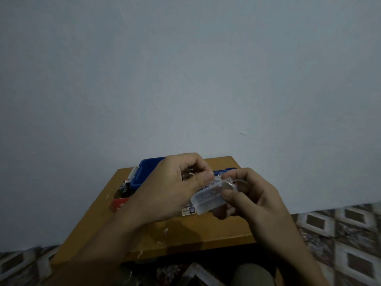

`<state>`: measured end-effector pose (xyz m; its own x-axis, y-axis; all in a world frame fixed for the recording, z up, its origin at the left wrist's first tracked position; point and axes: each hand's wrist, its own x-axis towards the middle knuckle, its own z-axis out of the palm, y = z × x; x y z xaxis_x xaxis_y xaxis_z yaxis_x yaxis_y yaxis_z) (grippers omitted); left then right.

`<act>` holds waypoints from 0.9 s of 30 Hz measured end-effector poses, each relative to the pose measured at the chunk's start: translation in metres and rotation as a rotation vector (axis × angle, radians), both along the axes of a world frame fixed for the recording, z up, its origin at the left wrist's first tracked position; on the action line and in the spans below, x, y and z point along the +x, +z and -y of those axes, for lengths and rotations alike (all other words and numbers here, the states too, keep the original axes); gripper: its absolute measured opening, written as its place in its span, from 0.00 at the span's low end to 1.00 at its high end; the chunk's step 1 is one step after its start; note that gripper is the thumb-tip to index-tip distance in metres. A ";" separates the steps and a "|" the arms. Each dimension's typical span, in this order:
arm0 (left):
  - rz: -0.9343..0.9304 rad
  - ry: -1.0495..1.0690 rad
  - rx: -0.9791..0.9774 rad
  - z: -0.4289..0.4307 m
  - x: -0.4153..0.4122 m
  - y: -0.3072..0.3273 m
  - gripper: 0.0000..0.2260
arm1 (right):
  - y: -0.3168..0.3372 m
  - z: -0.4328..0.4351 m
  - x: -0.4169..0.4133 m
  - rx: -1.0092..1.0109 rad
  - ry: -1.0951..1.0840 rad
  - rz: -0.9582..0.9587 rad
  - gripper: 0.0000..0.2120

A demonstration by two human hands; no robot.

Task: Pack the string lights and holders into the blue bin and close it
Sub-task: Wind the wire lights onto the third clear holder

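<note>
Both grips are clamped on the clear holder [208, 198] above the counter [185, 234], left hand [169, 190] and right hand [255, 195] at opposite ends; the blue bin [146, 172] lies just behind. Lower it level, gently.

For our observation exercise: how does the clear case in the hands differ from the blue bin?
The clear case is see-through; the blue bin is opaque. The clear case is held off the table by the left hand and right hand; the blue bin rests on it. Both look like rounded-cornered plastic boxes.
</note>
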<state>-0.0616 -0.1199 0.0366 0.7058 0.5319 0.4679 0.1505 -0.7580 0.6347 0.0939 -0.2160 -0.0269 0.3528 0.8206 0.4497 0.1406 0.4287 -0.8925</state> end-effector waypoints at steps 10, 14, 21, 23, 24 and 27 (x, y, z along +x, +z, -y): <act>-0.193 -0.149 -0.174 -0.025 0.005 0.003 0.08 | -0.001 0.003 0.013 -0.003 0.170 -0.120 0.10; -0.171 -0.292 -0.502 -0.037 0.005 0.001 0.11 | 0.004 0.007 0.012 0.007 0.291 -0.204 0.10; 0.067 -0.392 -0.819 -0.034 0.012 -0.032 0.06 | 0.004 0.005 0.007 0.057 0.310 -0.332 0.18; 0.187 -0.374 -0.852 -0.023 0.013 -0.042 0.09 | 0.004 0.003 0.007 0.063 0.249 -0.350 0.19; 0.248 -0.372 -0.871 -0.016 0.014 -0.048 0.10 | 0.004 0.002 0.006 0.062 0.219 -0.352 0.19; 0.403 -0.335 -0.829 -0.005 0.021 -0.060 0.07 | 0.003 -0.002 0.001 0.086 0.162 -0.417 0.19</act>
